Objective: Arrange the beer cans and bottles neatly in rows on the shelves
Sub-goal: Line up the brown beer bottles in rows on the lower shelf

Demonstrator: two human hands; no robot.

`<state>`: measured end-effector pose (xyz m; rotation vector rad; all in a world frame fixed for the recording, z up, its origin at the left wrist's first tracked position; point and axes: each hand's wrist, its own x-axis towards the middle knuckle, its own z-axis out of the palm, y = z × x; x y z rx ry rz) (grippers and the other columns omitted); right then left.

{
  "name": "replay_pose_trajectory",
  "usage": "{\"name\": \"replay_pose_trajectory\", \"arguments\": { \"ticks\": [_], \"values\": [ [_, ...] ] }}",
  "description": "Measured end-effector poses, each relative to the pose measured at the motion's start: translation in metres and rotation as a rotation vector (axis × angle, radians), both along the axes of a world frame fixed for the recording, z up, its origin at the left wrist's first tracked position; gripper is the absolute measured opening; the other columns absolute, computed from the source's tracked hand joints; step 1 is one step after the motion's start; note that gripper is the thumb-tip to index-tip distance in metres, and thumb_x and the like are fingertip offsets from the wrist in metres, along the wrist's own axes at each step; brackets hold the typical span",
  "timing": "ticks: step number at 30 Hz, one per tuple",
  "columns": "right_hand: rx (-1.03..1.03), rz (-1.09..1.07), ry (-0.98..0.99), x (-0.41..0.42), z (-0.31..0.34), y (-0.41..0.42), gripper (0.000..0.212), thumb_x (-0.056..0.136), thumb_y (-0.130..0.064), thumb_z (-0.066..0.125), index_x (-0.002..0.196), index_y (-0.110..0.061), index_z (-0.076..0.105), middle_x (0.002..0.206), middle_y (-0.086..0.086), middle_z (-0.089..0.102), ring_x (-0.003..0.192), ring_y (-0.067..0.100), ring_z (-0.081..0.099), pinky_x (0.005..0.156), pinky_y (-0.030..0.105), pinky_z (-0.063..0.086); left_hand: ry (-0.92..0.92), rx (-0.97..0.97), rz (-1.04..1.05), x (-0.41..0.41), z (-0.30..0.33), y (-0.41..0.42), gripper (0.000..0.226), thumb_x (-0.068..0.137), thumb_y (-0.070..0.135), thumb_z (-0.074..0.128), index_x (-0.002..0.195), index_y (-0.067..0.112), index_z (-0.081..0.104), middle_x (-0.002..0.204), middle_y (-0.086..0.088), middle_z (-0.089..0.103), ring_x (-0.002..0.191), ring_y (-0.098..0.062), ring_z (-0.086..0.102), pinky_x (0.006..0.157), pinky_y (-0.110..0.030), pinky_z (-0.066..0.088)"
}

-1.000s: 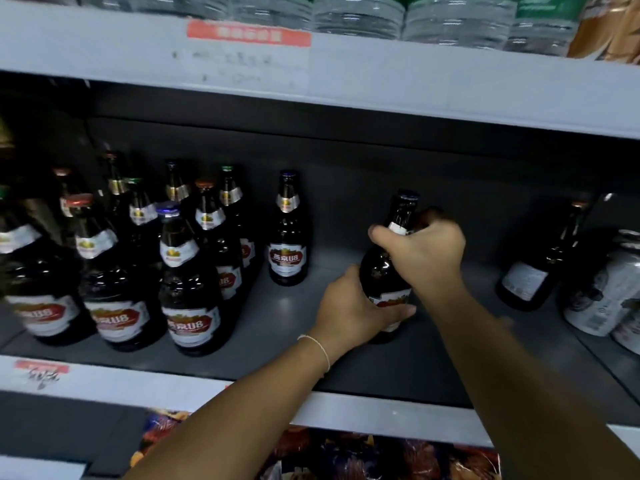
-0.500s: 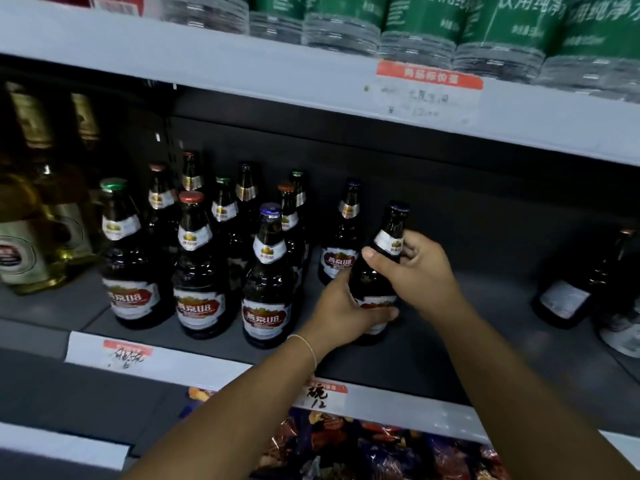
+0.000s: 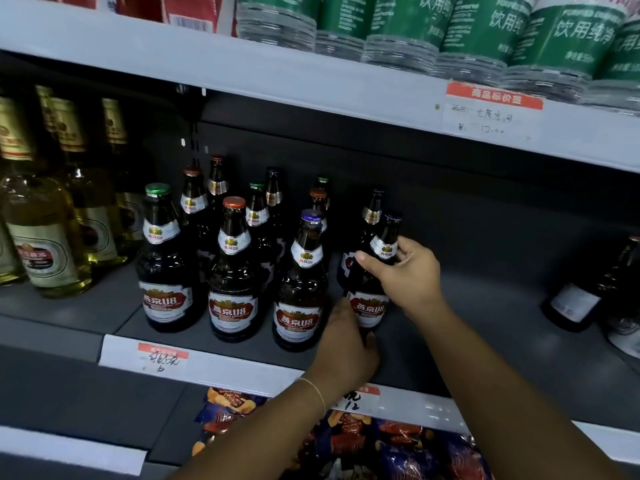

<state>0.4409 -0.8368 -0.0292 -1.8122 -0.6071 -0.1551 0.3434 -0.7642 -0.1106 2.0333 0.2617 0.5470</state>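
Head view of a dark store shelf (image 3: 485, 327) stocked with brown beer bottles. Both hands hold one dark beer bottle (image 3: 372, 299) that stands upright on the shelf, at the right end of the front row. Right hand (image 3: 405, 275): thumb and fingers curl round the bottle's shoulder, just below the neck label. Left hand (image 3: 346, 344): wraps the bottle's base from the near side, its thumb lying beside the red body label; a thin bracelet (image 3: 317, 391) circles the wrist. Immediately left of the held bottle stand three front-row bottles, capped blue (image 3: 300, 289), red (image 3: 234, 271) and green (image 3: 162, 261), each bearing the same red label. More bottles of the same kind (image 3: 258, 216) stand behind them in looser ranks, and one (image 3: 370, 216) stands directly behind the held bottle. Paler bottles of yellow liquid (image 3: 45, 237) occupy the far left of the shelf. Well apart, at the right edge, another dark bottle (image 3: 588, 296) stands alone. Green-labelled water bottles (image 3: 478, 32) line the shelf above, over a price tag (image 3: 493, 112). Snack bags (image 3: 381, 445) lie on the level below.
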Motion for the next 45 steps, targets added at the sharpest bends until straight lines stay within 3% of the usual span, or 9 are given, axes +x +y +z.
{"name": "replay_pose_trajectory", "arguments": {
  "ticks": [3, 6, 11, 18, 26, 36, 41, 43, 45],
  "values": [
    [-0.012, -0.013, -0.004, 0.001, 0.000, 0.008, 0.024, 0.073, -0.026, 0.089, 0.086, -0.023, 0.070, 0.085, -0.015, 0.075, 0.083, -0.001, 0.071, 0.084, 0.031, 0.060, 0.036, 0.070, -0.021, -0.002, -0.003, 0.005, 0.066, 0.088, 0.013, 0.056, 0.147, 0.011, 0.027, 0.146, 0.000, 0.037, 0.138, -0.013, 0.032, 0.106, -0.010, 0.017],
    [-0.019, -0.019, -0.012, 0.005, -0.001, 0.014, 0.026, 0.075, -0.025, 0.087, 0.079, -0.028, 0.062, 0.074, -0.022, 0.066, 0.073, -0.018, 0.062, 0.076, 0.013, 0.050, 0.059, 0.105, -0.042, 0.001, -0.008, 0.011, 0.075, 0.088, 0.016, 0.057, 0.152, 0.009, 0.017, 0.154, -0.004, 0.029, 0.143, -0.015, 0.025, 0.117, -0.021, 0.017],
    [-0.026, -0.045, -0.023, 0.012, -0.006, 0.019, 0.031, 0.073, -0.037, 0.087, 0.095, -0.024, 0.071, 0.092, -0.014, 0.074, 0.094, -0.001, 0.069, 0.092, 0.034, 0.058, 0.080, 0.079, -0.075, 0.003, -0.007, 0.013, 0.084, 0.087, 0.016, 0.057, 0.154, 0.012, 0.005, 0.159, -0.003, 0.015, 0.147, -0.014, 0.012, 0.121, -0.030, 0.013],
    [-0.001, -0.073, -0.019, 0.017, -0.011, 0.024, 0.040, 0.074, -0.040, 0.085, 0.107, -0.022, 0.071, 0.104, -0.014, 0.074, 0.100, 0.002, 0.069, 0.093, 0.037, 0.057, 0.067, 0.048, -0.089, 0.006, -0.007, 0.015, 0.090, 0.084, 0.016, 0.059, 0.154, 0.017, 0.003, 0.159, 0.002, 0.015, 0.147, -0.010, 0.012, 0.119, -0.023, 0.013],
    [0.022, -0.102, -0.025, 0.017, -0.012, 0.027, 0.041, 0.072, -0.039, 0.087, 0.107, -0.023, 0.073, 0.102, -0.015, 0.074, 0.099, -0.002, 0.068, 0.095, 0.033, 0.056, 0.024, 0.004, -0.118, 0.002, -0.003, 0.016, 0.090, 0.083, 0.011, 0.060, 0.154, 0.019, 0.004, 0.155, 0.006, 0.025, 0.138, 0.001, 0.019, 0.117, -0.021, 0.021],
    [0.010, -0.114, -0.022, 0.018, -0.011, 0.028, 0.036, 0.071, -0.037, 0.088, 0.102, -0.028, 0.072, 0.097, -0.018, 0.074, 0.095, -0.004, 0.069, 0.092, 0.030, 0.057, 0.096, 0.000, -0.134, 0.004, -0.002, 0.018, 0.097, 0.084, 0.015, 0.061, 0.154, 0.018, -0.005, 0.159, 0.004, 0.016, 0.145, -0.011, 0.021, 0.118, -0.029, 0.025],
    [-0.006, -0.129, -0.031, 0.017, -0.012, 0.028, 0.042, 0.071, -0.040, 0.088, 0.107, -0.024, 0.073, 0.098, -0.018, 0.073, 0.095, -0.005, 0.068, 0.090, 0.023, 0.055, 0.131, 0.007, -0.126, 0.004, -0.006, 0.018, 0.098, 0.080, 0.022, 0.059, 0.154, 0.021, -0.005, 0.157, 0.005, 0.019, 0.129, -0.027, 0.047, 0.112, -0.038, 0.036],
    [-0.025, -0.133, -0.040, 0.016, -0.011, 0.028, 0.043, 0.072, -0.040, 0.087, 0.108, -0.023, 0.072, 0.097, -0.019, 0.072, 0.095, -0.006, 0.067, 0.086, 0.015, 0.052, 0.143, 0.029, -0.115, 0.005, -0.009, 0.017, 0.098, 0.078, 0.027, 0.056, 0.154, 0.019, -0.006, 0.160, 0.002, 0.012, 0.134, -0.032, 0.041, 0.115, -0.038, 0.032],
    [-0.036, -0.134, -0.038, 0.016, -0.011, 0.028, 0.042, 0.073, -0.040, 0.086, 0.108, -0.024, 0.071, 0.095, -0.022, 0.070, 0.093, -0.010, 0.064, 0.080, 0.006, 0.046, 0.150, 0.066, -0.112, 0.004, -0.010, 0.015, 0.094, 0.082, 0.025, 0.055, 0.154, 0.013, -0.005, 0.162, -0.001, 0.002, 0.147, -0.026, 0.016, 0.120, -0.030, 0.016]
  ]
}}
